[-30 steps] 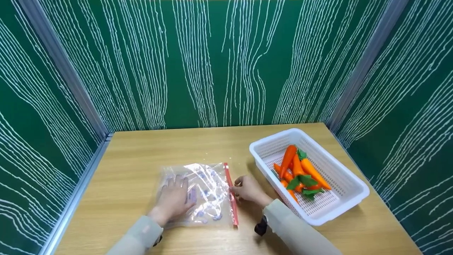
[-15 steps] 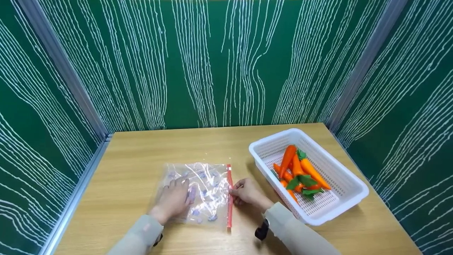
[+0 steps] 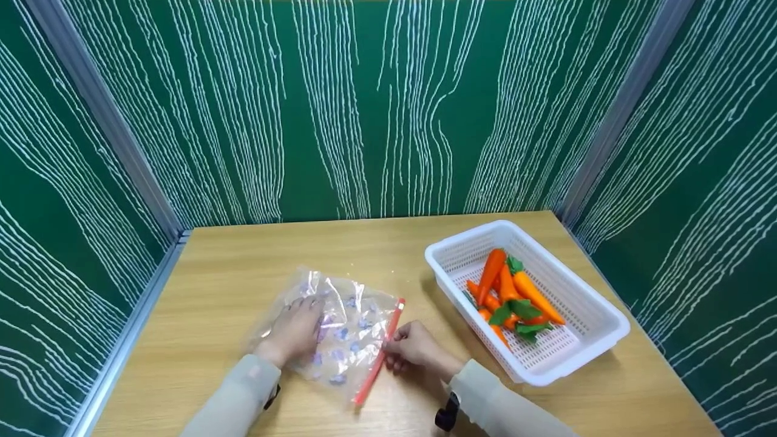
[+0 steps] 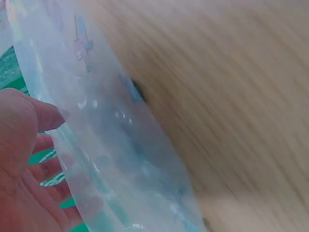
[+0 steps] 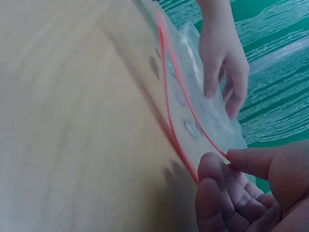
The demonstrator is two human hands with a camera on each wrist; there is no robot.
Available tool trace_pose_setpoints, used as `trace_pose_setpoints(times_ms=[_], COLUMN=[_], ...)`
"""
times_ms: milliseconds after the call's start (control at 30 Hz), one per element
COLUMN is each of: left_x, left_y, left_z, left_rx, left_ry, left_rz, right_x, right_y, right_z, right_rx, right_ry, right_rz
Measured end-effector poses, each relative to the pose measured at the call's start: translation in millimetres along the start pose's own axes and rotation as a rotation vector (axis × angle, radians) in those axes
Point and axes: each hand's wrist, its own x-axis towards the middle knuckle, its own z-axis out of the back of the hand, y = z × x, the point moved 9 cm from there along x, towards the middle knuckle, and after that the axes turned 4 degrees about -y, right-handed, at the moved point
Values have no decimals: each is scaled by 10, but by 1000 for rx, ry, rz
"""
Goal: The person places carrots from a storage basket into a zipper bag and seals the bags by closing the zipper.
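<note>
Pinching now with the right hand [image 3: 419,349], thumb against fingertip, right on the red strip [image 3: 369,373] along the mouth of the clear plastic bag [image 3: 352,334]! Lying with that bag on the wooden table [image 3: 243,261], just left of the white basket [image 3: 466,235], skewed, red strip slanting down toward the near side. Parted at the mouth, too: seen from the right wrist, two red edges standing apart. Crinkled all over, shining under the light, dotted with small bluish-purple patches.

Across to the left hand [image 3: 294,331]: resting over the far side of the bag from the strip, fingers loosely bent, thumb at the film's edge in the left wrist view. Gripping the film or only pressing on it? Cannot tell.

Off to the right, apart from both hands, into the basket: piled up with orange carrots [image 3: 507,291] and green leaves [image 3: 527,311]. Up the arms to pale sleeves [image 3: 498,397]. And all around the back, green panels [image 3: 394,109] streaked with wavy white lines.
</note>
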Motion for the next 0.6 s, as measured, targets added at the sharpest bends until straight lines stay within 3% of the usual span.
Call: trace_pose_setpoints(times_ms=[133,300,533,600], left_x=[50,33,-92,-164], left_y=[46,161,419,502], left_z=[-3,95,289,332], left_rx=[-21,-28,-32,-33], left_ry=[-28,-62,-48,-38], left_rz=[-39,-13,153,207], right_x=[-11,73,249,301], right_y=[-14,69,349,399], right_z=[-28,127,319,310], right_rx=[-35,-101,-346,-369], right_ry=[-2,-85,-295,-307], right_rz=[7,63,286,316])
